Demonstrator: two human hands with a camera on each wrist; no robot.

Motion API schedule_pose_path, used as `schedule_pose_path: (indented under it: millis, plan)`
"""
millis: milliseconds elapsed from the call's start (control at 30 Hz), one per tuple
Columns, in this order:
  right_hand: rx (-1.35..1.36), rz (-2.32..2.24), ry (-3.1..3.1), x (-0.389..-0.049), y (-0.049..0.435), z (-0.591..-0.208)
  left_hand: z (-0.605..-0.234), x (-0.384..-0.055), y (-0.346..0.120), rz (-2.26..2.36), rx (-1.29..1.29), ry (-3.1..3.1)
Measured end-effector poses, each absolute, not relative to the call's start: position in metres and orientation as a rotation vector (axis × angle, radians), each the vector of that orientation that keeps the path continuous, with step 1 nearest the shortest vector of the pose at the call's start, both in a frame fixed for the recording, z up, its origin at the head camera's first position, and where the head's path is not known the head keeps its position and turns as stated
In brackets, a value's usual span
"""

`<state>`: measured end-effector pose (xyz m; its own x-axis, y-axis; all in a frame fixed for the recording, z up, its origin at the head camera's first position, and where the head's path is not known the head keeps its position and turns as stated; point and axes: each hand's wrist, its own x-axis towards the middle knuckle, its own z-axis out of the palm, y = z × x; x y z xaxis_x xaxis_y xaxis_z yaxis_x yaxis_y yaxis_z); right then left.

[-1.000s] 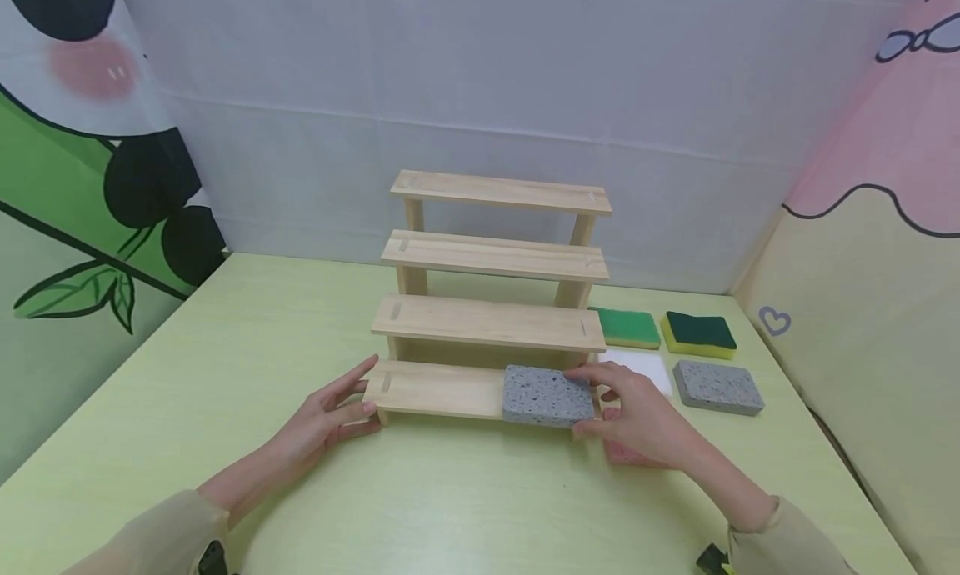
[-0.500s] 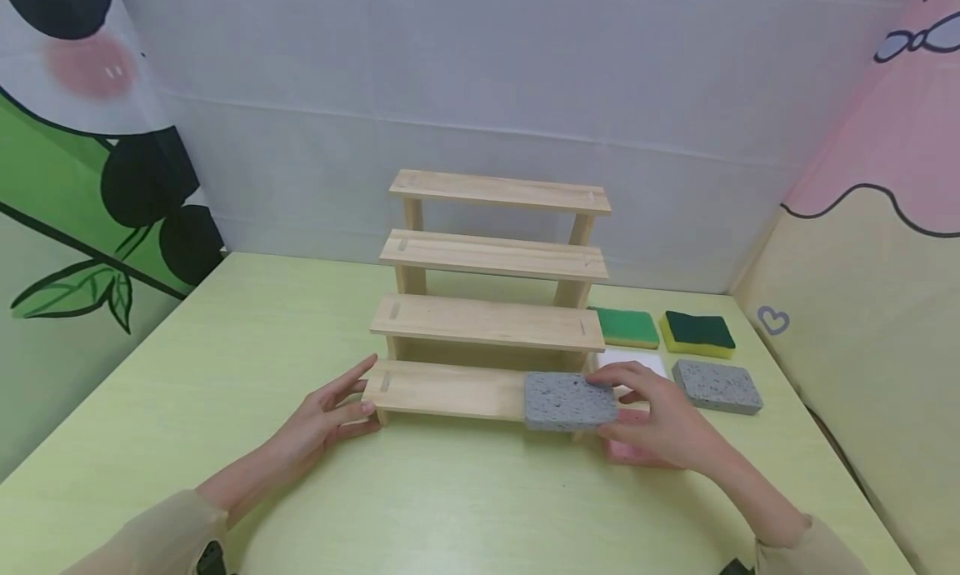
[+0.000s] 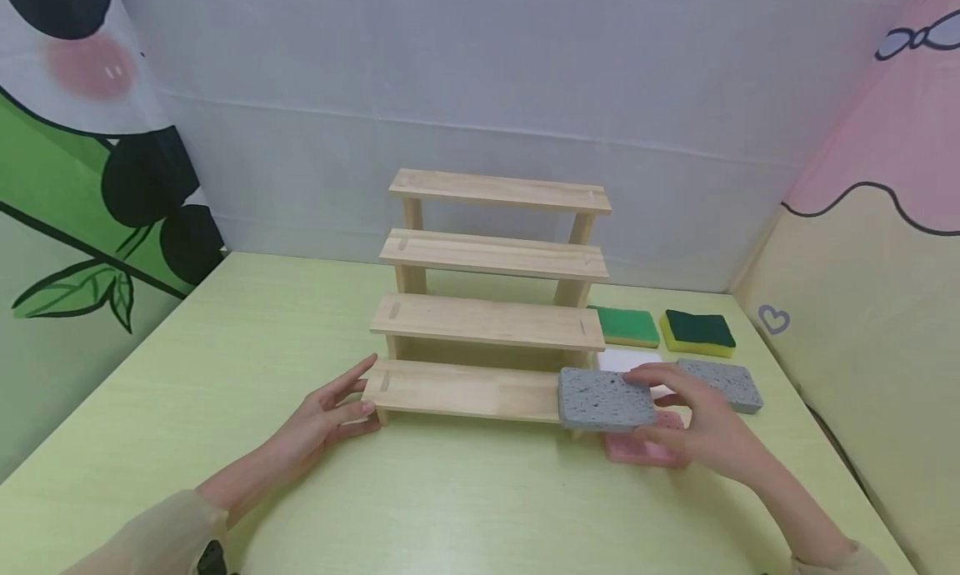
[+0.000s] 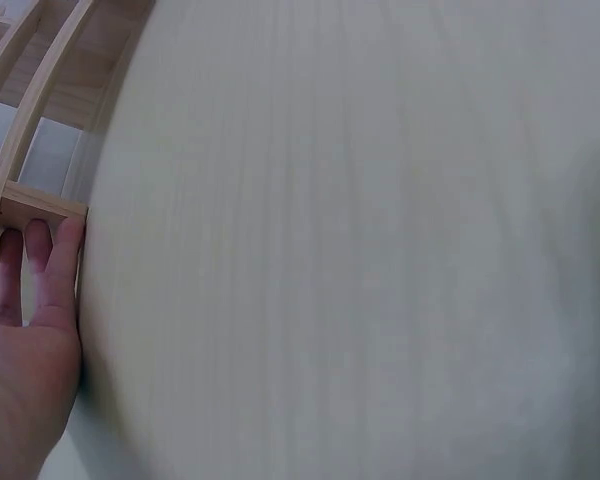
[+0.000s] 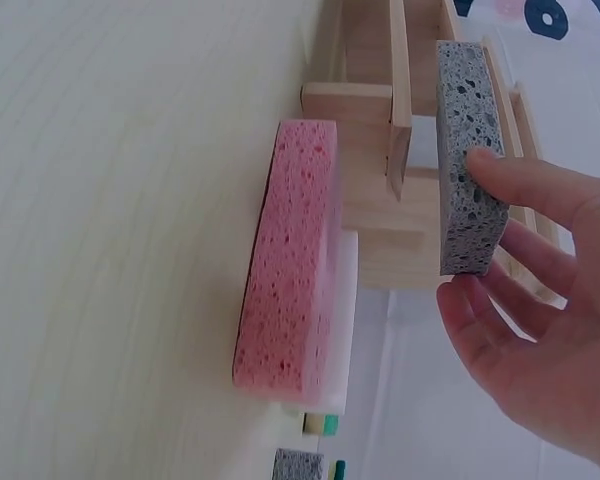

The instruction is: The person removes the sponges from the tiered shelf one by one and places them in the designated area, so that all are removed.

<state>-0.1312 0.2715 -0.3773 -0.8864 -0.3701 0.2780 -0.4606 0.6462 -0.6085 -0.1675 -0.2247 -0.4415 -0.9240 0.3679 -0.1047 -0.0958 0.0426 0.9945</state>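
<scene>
My right hand [image 3: 708, 425] pinches a grey, pitted sponge [image 3: 606, 400] by its right end. In the right wrist view the thumb presses on one face of that sponge [image 5: 470, 150], fingers behind it. The sponge is held over the right end of the lowest step of a four-tier wooden stand [image 3: 465, 389]. At the stand's left end, my left hand [image 3: 322, 417] touches the bottom step with fairly straight fingers. The left wrist view shows its fingertips against the wooden end piece [image 4: 42, 205].
Right of the stand lie a pink sponge [image 3: 637, 448], a white sponge [image 3: 626, 360], a green sponge [image 3: 628, 327], a dark green and yellow sponge [image 3: 699, 335] and a second grey sponge [image 3: 723, 383]. A pale cloth wall [image 3: 487, 75] stands behind the stand.
My right hand has moved right with the grey sponge, from on the bottom step to past its right end. The left hand has stayed at the stand's left end.
</scene>
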Motion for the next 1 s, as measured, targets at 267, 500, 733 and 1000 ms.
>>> schedule_pose_path:
  millis: [267, 500, 733, 1000]
  plan:
    - [0.69, 1.021, -2.709, -0.13, 0.291, -0.379, -0.442, -0.167, -0.225, 1.953, 0.282, 1.992]
    - [0.689, 0.977, -2.682, -0.127, 0.306, -0.378, -0.442, -0.167, -0.225, 1.947, 0.277, 2.0]
    - [0.693, 0.937, -2.663, -0.127, 0.322, -0.378, -0.443, -0.167, -0.225, 1.949, 0.268, 2.009]
    - [0.676, 0.915, -2.677, -0.127, 0.345, -0.379, -0.443, -0.168, -0.224, 1.951, 0.281, 2.001]
